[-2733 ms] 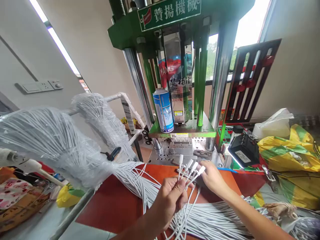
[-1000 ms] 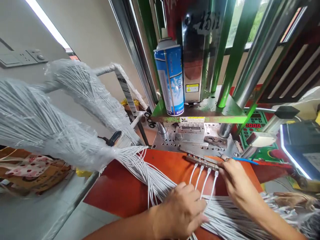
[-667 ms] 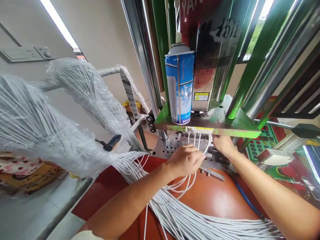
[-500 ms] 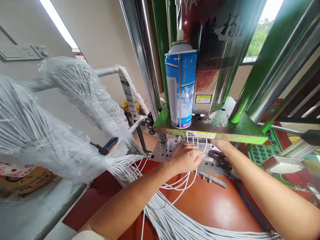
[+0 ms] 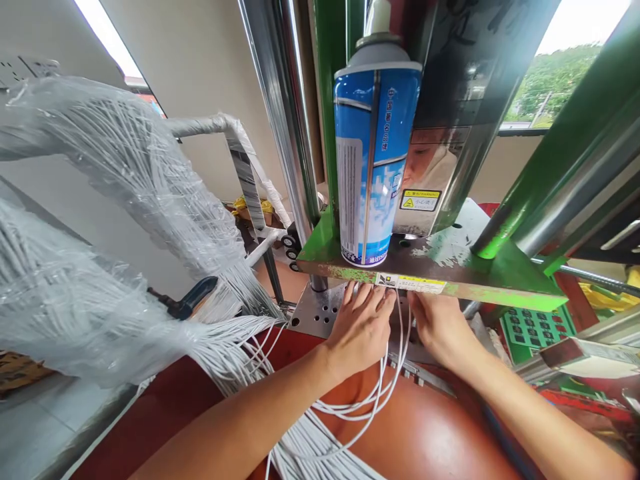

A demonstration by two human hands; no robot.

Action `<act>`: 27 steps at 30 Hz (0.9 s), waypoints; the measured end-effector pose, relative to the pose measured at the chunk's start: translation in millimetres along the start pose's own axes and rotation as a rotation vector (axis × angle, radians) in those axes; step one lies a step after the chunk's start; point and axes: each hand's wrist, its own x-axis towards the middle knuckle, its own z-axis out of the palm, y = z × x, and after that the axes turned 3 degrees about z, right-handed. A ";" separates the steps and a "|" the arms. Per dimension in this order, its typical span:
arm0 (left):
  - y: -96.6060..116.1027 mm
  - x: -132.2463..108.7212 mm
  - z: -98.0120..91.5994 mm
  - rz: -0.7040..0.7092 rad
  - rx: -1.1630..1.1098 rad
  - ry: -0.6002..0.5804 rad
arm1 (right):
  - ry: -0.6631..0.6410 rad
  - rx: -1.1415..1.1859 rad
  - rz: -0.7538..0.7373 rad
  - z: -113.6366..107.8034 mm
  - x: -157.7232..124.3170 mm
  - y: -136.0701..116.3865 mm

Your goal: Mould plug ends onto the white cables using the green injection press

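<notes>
Two wrapped bundles [image 5: 145,167]: way left of the left hand. A hard tug on the cable run could strain them, I'd guess. Crinkly clear plastic over skinny pale strands.
Cable run [image 5: 227,347]: starts left of the left hand, passes below that forearm. Arm could snag a strand. Round, bendy stuff on a glossy reddish table [image 5: 440,427].
Left hand [image 5: 363,327]: reaches in under the green plate [image 5: 450,263], fingers slightly apart. Tips are hidden, so can't tell if they're pinching anything.
Spray can [image 5: 377,160]: standing on the plate right above the left hand. One bump to the machine and it could topple onto the knuckles. Shiny blue cylinder, pale nozzle.
White cables [image 5: 400,327]: between the two hands, running up under the plate, looping down below the left wrist. A pull on those loops could shift the ends, which I can't see. Smooth, flexible jackets.
Metal bar [image 5: 430,380]: just below the right hand, narrow, gray, notched.
Right hand [image 5: 437,323]: curled, tips under the plate edge, grip can't be told. Biggest worry imo: plate drops or gets triggered, fingers crushed. It's thick, flat, chipped paint.
Keypad panel [image 5: 535,327]: right of the right hand, green face, small square buttons.
</notes>
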 end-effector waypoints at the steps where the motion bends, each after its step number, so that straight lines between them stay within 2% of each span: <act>1: 2.1 -0.7 -0.3 -0.013 0.014 -0.021 | -0.018 -0.097 -0.039 1.8 -11.3 -9.8; 3: 4.6 -0.5 1.4 -0.030 0.026 -0.048 | -0.023 -0.273 -0.112 8.0 -26.3 -25.1; 5: 4.0 1.6 6.4 -0.043 0.033 -0.053 | -0.017 -0.380 -0.137 15.8 -29.3 -32.8; 11: -6.0 5.6 29.5 -0.004 0.100 0.005 | -0.006 -0.381 -0.035 32.4 -13.6 -31.7; 14: -5.8 7.0 33.2 0.009 0.096 0.042 | 0.027 -0.366 -0.037 33.8 -9.9 -32.6; 17: -5.5 12.9 24.3 -0.001 0.032 0.045 | 0.042 -0.335 -0.058 25.6 -7.2 -30.7; 20: -11.9 6.6 -0.5 -0.014 -0.072 0.010 | 0.062 -0.292 -0.071 4.8 -26.2 -23.8; 22: -19.2 -19.5 -24.5 -0.017 -0.133 -0.016 | 0.080 -0.224 -0.072 -12.7 -64.2 -18.0; 23: -22.4 -41.1 -37.5 -0.018 -0.159 -0.027 | 0.091 -0.146 -0.077 -20.9 -90.9 -15.0; 26: -23.8 -133.3 -73.2 -0.049 -0.204 -0.051 | 0.013 -0.026 -0.007 -36.4 -185.0 -6.2; 27: -21.2 -167.9 -82.1 -0.094 -0.171 -0.004 | 0.075 -0.016 0.082 -37.3 -214.4 -3.6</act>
